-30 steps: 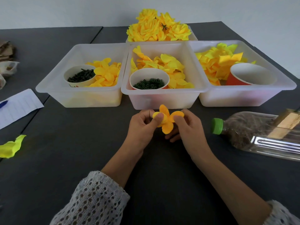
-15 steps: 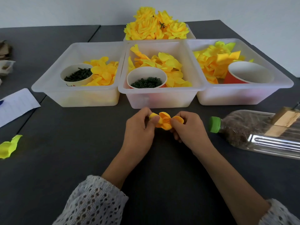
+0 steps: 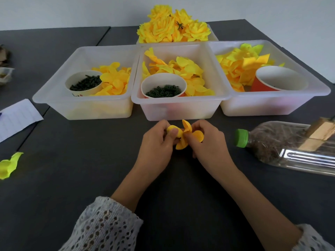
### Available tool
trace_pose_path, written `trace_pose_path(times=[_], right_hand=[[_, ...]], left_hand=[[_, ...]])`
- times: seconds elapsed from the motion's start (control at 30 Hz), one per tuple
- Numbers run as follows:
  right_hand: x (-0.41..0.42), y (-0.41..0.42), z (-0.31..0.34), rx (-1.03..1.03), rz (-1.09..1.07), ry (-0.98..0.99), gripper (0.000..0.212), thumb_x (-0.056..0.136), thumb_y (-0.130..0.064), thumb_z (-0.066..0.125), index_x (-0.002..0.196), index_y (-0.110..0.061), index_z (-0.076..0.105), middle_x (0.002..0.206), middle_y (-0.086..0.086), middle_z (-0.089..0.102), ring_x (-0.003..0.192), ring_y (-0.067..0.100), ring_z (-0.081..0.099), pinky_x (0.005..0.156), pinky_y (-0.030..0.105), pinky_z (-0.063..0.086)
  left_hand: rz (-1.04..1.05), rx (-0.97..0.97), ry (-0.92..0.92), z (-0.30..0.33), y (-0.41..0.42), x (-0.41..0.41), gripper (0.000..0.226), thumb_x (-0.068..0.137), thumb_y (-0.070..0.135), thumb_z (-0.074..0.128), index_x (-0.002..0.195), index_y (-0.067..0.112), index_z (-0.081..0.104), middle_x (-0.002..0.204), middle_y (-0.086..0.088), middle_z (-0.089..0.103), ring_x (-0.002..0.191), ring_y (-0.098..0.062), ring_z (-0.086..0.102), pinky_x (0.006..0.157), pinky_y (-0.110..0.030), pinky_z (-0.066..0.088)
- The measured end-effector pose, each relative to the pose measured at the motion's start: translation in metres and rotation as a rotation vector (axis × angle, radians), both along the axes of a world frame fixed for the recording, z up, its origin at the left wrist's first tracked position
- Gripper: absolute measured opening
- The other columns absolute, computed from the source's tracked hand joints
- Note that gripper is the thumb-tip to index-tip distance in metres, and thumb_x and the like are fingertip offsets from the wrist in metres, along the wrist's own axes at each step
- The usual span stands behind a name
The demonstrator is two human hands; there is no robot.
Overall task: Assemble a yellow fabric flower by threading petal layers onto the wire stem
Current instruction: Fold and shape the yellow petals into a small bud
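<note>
1. Nearest the observer: two forearms in white openwork sleeves reach forward over the dark table; both converge on one small work piece just short of the middle tray.
2. Left hand: fingers curled, thumb pressed onto one lobe of the yellow petal layer; it pinches that lobe from the piece's left side.
3. Right hand: fingers curled likewise, thumb and forefinger pinching the layer near its centre from the right; one lobe fans out over its knuckles.
4. Position of the task's thing: the petal layer sits between the two hands, held above the table, touching both; lobes point up, down and to either side; the wire stem is not visible, so its axis cannot be told; presumably it is hidden behind the fingers, if present at all.
5. Governing relation, in my judgement: the layer's centre lies just beside the right thumb tip, so the right hand is the nearer to any threading point; the left hand steadies the outer edge.
6. To the right: a clear bottle with a green cap lies on its side, well apart from the hands.
7. To the left: a loose yellow-green scrap and a lined sheet.
8. Beyond the hands: three translucent trays holding loose yellow petals, and paper cups; two cups hold dark green pieces.
9. Farthest: a heap of finished yellow flowers by the wall.
</note>
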State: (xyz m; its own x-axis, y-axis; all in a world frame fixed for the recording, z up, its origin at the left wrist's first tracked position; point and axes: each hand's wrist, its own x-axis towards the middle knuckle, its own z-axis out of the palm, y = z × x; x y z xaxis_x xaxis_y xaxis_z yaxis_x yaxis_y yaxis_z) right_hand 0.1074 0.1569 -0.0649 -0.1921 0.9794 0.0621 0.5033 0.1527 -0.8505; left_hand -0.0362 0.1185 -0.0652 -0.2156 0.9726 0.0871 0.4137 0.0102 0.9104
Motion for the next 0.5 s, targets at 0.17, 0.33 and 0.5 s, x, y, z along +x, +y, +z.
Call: trace_pose_path(times=[0.17,0.33,0.5], right_hand=[[0.002,0.002,0.000,-0.075,-0.051,0.025,0.013,0.087,-0.013,0.059,0.083,-0.025,0.055,0.070,0.005,0.064,0.041,0.006,0.056,0.038,0.016,0.043],[-0.001,-0.003,-0.002,-0.050,-0.093,0.030,0.014,0.089,-0.008,0.054,0.084,-0.020,0.050,0.072,0.009,0.062,0.039,0.006,0.054,0.037,0.016,0.042],[-0.005,-0.008,-0.004,-0.003,-0.095,0.045,0.015,0.091,-0.006,0.051,0.085,-0.019,0.046,0.073,0.010,0.060,0.045,0.012,0.055,0.038,0.015,0.040]], left_hand=[[-0.016,-0.066,-0.418,0.006,0.003,-0.003,0.018,0.101,0.011,0.047,0.094,-0.003,0.055,0.095,-0.007,0.075,0.092,-0.012,0.072,0.074,-0.021,0.057],[-0.006,-0.178,-0.755,0.008,0.006,-0.005,0.020,0.102,0.013,0.042,0.097,-0.002,0.055,0.091,-0.006,0.076,0.090,-0.016,0.073,0.070,-0.020,0.057],[0.039,-0.240,-0.941,0.007,0.012,-0.008,0.021,0.103,0.012,0.041,0.092,-0.001,0.055,0.090,-0.012,0.076,0.088,-0.019,0.074,0.068,-0.023,0.058]])
